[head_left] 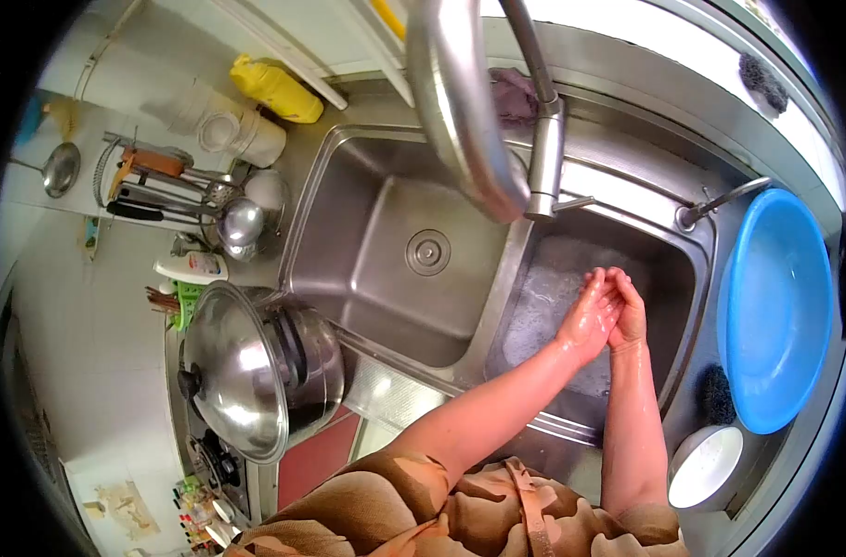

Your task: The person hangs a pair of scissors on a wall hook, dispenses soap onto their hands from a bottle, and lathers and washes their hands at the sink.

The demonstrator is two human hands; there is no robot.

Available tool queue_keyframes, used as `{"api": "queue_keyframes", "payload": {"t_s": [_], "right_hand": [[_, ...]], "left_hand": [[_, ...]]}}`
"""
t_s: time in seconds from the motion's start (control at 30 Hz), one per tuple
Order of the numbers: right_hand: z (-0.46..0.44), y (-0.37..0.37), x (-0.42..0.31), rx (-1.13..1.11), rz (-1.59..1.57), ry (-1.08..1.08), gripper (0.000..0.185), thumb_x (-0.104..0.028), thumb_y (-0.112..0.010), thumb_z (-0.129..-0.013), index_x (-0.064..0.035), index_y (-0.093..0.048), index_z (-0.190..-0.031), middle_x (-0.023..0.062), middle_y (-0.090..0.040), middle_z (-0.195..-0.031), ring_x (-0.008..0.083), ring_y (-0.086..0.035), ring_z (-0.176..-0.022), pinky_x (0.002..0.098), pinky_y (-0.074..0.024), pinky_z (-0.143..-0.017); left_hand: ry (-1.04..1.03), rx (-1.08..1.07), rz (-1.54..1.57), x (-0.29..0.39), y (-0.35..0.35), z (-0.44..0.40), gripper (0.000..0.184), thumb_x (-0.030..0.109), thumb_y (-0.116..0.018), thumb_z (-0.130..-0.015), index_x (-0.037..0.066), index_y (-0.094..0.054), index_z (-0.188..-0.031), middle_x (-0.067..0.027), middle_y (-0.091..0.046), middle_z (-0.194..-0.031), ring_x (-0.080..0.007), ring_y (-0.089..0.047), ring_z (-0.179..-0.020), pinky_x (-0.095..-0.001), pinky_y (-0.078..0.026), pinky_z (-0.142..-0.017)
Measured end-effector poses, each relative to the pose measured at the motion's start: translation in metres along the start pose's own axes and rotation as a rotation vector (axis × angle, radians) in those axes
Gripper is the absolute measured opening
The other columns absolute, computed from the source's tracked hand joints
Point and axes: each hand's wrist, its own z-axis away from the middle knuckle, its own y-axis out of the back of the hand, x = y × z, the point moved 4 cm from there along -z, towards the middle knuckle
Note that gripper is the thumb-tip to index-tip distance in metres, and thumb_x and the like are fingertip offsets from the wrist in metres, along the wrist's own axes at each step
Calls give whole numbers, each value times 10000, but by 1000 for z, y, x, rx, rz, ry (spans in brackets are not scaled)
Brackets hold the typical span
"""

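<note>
My left hand and my right hand meet over the right sink basin, palms turned toward each other and touching. The fingers of both are stretched out and slightly curved, with no object visible between them. Wet, shiny skin shows on both hands and on the forearms. Below them, white suds float on the water in the basin. Behind the hands stands the metal faucet, and its large curved spout hangs over the divider and left basin.
Left of my hands is the left basin. A lidded steel pot stands beside it, with ladles and a yellow bottle farther back. To the right are a blue tub, a black scrubber and a white bowl.
</note>
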Motion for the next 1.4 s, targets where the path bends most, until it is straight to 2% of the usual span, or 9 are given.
{"api": "queue_keyframes", "payload": {"t_s": [0.13,0.27,0.5,0.6,0.73,0.83,0.93,1.17,1.4], "right_hand": [[-42,82,31,221,-160,-101,230,-297,-577,-879,-88,-580,-783,50,-564,-666,188,-561,-637,305,-456,-580],[-54,120,1,820,773,349,321,-269,-479,-903,11,-617,-828,114,-631,-734,212,-579,-641,333,-453,-613],[-44,64,56,44,-246,-347,318,-314,-594,-859,-44,-586,-1027,112,-608,-983,232,-585,-863,396,-494,-699],[-13,25,25,-9,272,-304,289,-353,-581,-868,-66,-595,-901,42,-626,-721,140,-599,-569,260,-489,-496],[-45,120,4,869,824,481,277,-270,-546,-853,-23,-663,-903,117,-656,-797,210,-624,-797,336,-464,-715],[-68,169,38,1012,903,203,277,-229,-514,-872,-21,-646,-998,129,-661,-899,236,-621,-859,334,-470,-746],[-48,80,49,240,-109,-191,272,-194,-500,-897,-26,-583,-1095,99,-641,-1003,249,-617,-854,364,-500,-741],[29,-57,43,117,922,524,455,-267,-408,-953,-2,-393,-1323,111,-472,-1307,188,-446,-1176,294,-337,-975],[-5,-7,35,310,664,270,510,-367,-405,-940,5,-429,-1289,143,-437,-1330,223,-388,-1234,311,-266,-1040]], "left_hand": [[-383,-88,-1582,-5,1,-1,608,311,-497,-912,3,-263,-1380,-208,-368,-1375,-329,-366,-1272,-376,-280,-1051],[-279,39,-1663,-3,23,-4,667,432,-449,-912,44,-223,-1406,-200,-343,-1395,-345,-352,-1279,-379,-284,-1047],[205,433,-362,18,96,-30,536,565,-306,-916,103,-529,-1073,-69,-608,-877,-217,-569,-844,-362,-471,-748],[332,43,-151,37,61,-30,645,618,-189,-902,110,-508,-1141,-85,-609,-956,-203,-551,-749,-332,-481,-604],[159,112,-285,50,65,-35,696,610,-206,-903,123,-288,-1394,-78,-330,-1429,-260,-363,-1262,-515,-291,-990],[190,166,-358,50,60,-28,667,581,-198,-919,117,-298,-1388,-90,-334,-1428,-257,-301,-1322,-511,-221,-1042],[216,400,-458,43,81,-30,635,557,-221,-928,118,-325,-1375,-105,-360,-1410,-252,-307,-1315,-510,-221,-1043],[16,332,-327,56,72,-39,463,431,-363,-935,76,-505,-1195,-94,-546,-1185,-203,-519,-1073,-328,-409,-913],[115,111,-418,21,56,-34,356,449,-448,-919,147,-544,-1081,-21,-566,-940,-132,-534,-872,-329,-460,-742]]}}
